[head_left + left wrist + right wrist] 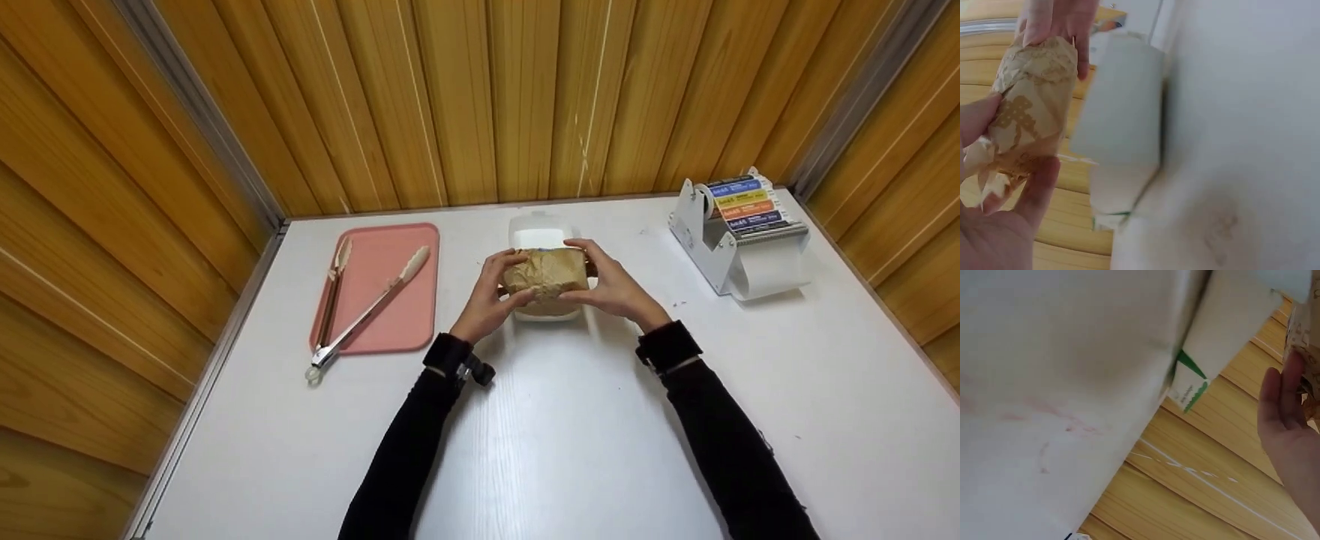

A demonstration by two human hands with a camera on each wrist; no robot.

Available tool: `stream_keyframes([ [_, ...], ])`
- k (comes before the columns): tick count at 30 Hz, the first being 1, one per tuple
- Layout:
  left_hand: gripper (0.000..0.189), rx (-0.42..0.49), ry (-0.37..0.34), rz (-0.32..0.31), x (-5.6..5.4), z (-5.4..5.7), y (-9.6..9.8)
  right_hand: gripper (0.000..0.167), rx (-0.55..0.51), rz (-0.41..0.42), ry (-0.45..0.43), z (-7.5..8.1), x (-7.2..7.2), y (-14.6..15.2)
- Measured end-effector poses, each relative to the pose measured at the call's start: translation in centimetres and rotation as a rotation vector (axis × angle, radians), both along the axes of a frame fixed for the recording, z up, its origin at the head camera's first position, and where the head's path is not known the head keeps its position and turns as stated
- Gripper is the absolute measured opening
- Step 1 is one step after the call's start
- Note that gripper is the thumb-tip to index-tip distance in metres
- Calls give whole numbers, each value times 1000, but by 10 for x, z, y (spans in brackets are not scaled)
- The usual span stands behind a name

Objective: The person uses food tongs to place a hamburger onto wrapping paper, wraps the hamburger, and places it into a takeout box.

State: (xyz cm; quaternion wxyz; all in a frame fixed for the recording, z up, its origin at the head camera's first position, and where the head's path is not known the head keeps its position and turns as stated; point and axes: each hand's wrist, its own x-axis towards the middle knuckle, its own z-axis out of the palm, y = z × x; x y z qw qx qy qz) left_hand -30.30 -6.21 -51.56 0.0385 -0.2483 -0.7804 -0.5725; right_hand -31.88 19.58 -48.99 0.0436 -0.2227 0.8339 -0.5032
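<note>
A bundle wrapped in crumpled brown paper (pixel 546 274) is held between both hands, above an open white takeaway box (pixel 546 316). My left hand (pixel 487 301) grips its left end, thumb toward the near side. The right hand (pixel 615 289) grips the opposite end the same way. Brown printing shows on the paper bundle (pixel 1036 112) in the left wrist view, where it is clear of the box (pixel 1126 107). Whatever lies inside the paper is hidden. In the right wrist view, the bundle is partly cut off beside the right hand (pixel 1292 430).
To the left lies a pink tray (pixel 382 262), with tongs with pale tips (pixel 373 307) and a second, brownish long utensil (pixel 331 300) across it. A label dispenser (pixel 709 255) with coloured rolls stands at the back right. Wood-panelled walls (pixel 465 105) enclose the white table (pixel 547 435).
</note>
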Motion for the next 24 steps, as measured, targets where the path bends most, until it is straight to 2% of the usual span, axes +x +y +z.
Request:
stream_keyframes([
  [5,53,-120,-2,6,-3,-14,-3,83,145,14,9,-14,-2,-1],
  [10,54,-309,45,44,-2,-12,-1,81,302,12,10,-13,0,-2],
  [15,54,-483,50,96,1,-5,3,83,350,18,-6,-13,1,-4],
  [24,47,-611,-3,109,3,-4,7,80,360,-33,-11,-13,2,-3],
])
